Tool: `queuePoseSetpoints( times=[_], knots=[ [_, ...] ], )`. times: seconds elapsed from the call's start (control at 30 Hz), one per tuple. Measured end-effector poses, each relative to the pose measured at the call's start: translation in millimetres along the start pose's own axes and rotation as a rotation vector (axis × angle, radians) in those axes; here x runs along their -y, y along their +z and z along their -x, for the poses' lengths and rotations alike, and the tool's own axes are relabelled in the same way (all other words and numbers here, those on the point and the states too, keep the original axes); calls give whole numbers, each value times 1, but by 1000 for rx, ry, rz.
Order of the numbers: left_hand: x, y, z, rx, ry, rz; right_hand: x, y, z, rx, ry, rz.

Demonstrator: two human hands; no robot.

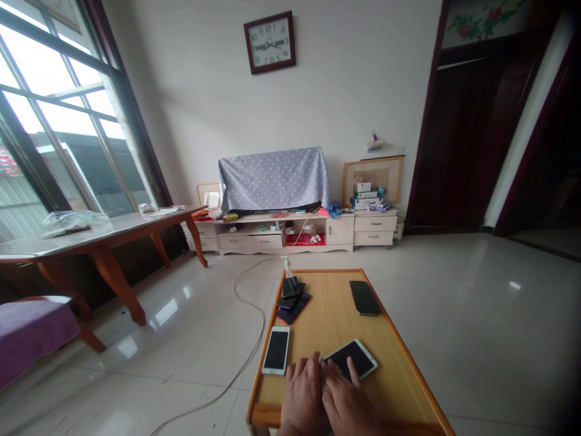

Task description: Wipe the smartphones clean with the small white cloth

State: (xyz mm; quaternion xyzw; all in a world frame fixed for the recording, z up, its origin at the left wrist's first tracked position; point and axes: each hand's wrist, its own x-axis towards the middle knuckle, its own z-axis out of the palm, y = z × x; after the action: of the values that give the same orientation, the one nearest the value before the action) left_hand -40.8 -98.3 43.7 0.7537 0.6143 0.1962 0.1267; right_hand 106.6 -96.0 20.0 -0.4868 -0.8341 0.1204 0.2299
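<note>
Both my hands rest close together on a low wooden table at its near end. My left hand lies flat with its fingers together, just left of a white-framed phone that lies face up. My right hand lies on that phone's near end, one finger stretched onto the dark screen. A second white phone lies at the table's left edge. A black phone lies further back on the right. A stack of dark phones sits at the far left, with a small pump bottle behind it.
A white cable runs across the glossy tiled floor left of the table. A long wooden table stands by the window at left. A TV cabinet with a covered screen lines the far wall. A dark doorway is at right.
</note>
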Motion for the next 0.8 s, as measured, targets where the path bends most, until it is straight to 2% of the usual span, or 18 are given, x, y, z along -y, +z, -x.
queuePoseSetpoints(
  times=[0.2, 0.27, 0.43, 0.5, 0.67, 0.73, 0.8],
  knots=[
    [1, 7, 1, -83, 9, 26, -31, -18, -15, -164, 302, 135],
    [1, 7, 0, -73, 14, 22, -25, -16, -16, -141, 309, 88],
    [2, 7, -1, -9, 60, -24, 6, -4, -18, -33, 185, -75],
    [3, 8, -1, -30, 51, -13, -1, -6, -20, -64, 201, -19],
    [6, 16, 1, -114, 30, 22, -50, -18, -20, -165, 399, 208],
    [6, 17, 1, -128, 37, 19, -54, -17, -18, -162, 421, 238],
    [5, 17, 1, -126, 41, 5, -43, -13, -16, -117, 353, 200]
  ],
)
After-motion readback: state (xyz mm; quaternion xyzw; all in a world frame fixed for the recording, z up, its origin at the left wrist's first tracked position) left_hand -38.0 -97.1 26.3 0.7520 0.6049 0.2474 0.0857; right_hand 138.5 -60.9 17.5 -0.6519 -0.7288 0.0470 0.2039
